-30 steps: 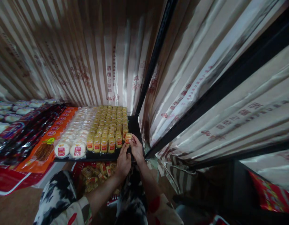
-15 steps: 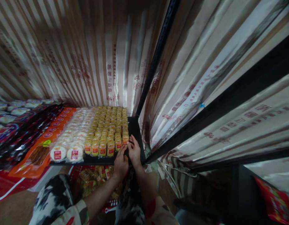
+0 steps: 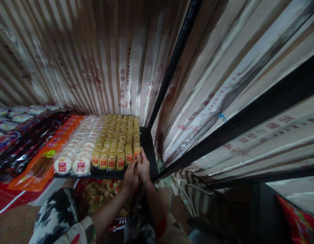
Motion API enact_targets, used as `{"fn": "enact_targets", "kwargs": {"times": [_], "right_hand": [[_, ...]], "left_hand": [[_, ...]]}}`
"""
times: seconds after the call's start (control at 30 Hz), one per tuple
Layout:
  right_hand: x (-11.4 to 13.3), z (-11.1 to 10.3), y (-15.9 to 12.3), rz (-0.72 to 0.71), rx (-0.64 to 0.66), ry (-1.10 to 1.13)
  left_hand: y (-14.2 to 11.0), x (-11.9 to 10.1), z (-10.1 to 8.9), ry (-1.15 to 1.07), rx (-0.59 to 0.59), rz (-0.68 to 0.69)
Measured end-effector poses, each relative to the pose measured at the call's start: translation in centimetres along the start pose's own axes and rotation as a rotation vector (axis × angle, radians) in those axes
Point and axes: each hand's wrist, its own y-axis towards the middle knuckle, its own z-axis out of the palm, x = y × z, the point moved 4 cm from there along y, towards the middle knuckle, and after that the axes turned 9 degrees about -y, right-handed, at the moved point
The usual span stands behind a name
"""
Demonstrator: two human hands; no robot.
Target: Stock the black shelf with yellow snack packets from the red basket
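Observation:
Rows of small yellow packaged cakes (image 3: 116,142) with red labels stand at the right end of a black shelf (image 3: 150,152). My right hand (image 3: 143,166) is at the front of the rightmost row, its fingers pressed together along the side of the front packaged cake (image 3: 137,151). Beside it, my left hand (image 3: 131,176) has its fingertips closed at the lower front of the same packet. The two hands touch each other, and they hide the packet's lower part.
Left of the cakes lie round white packaged cakes (image 3: 81,165), an orange snack bag (image 3: 42,166) and dark packets (image 3: 32,145). A red basket (image 3: 118,223) of loose packets sits below the shelf. Black frame posts (image 3: 169,74) and a striped curtain (image 3: 136,74) enclose the corner.
My right hand's fingers have drawn together and lie closer to my left hand. My left hand stays almost in place. The view has shifted slightly.

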Motion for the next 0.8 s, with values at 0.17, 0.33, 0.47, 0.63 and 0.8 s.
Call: {"fn": "enact_targets", "kwargs": {"times": [0.17,0.33,0.47,0.63,0.8], "right_hand": [[0.2,-0.3,-0.2,-0.005,0.015,-0.015],[1.0,-0.9,-1.8,-0.022,-0.071,0.045],[2.0,-1.9,-5.9,-0.01,-0.201,0.072],[2.4,0.3,-11.9,-0.008,0.006,-0.04],[-0.8,7.3,-15.7,-0.01,0.529,-0.224]], "left_hand": [[-0.4,-0.4,-0.2,-0.002,-0.019,0.007],[-2.5,-0.6,-1.5,0.041,-0.028,0.074],[-5.5,1.1,-3.7,0.075,-0.031,-0.01],[-8.4,6.1,-7.7,0.168,0.012,-0.207],[-8.8,11.3,-12.5,0.388,-0.013,-0.535]]}}
